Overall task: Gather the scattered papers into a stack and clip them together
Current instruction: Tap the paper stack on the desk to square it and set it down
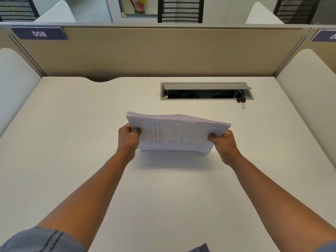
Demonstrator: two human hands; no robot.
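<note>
White paper stack (179, 132) is up off the desk (72, 142), long axis running L-R, right end tipped lower. My left hand (127, 140) & right hand (224, 145) each grip a short edge. Binder clip (241, 101) sits far right by cable tray (206, 91).

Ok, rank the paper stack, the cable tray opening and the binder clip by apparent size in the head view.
1. Paper stack and cable tray opening: similar, and the stack sits nearer the camera, so unranked.
2. Binder clip: clearly smallest.

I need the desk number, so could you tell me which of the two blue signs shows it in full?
The left sign, reading 008; the right sign is cut off.
</note>
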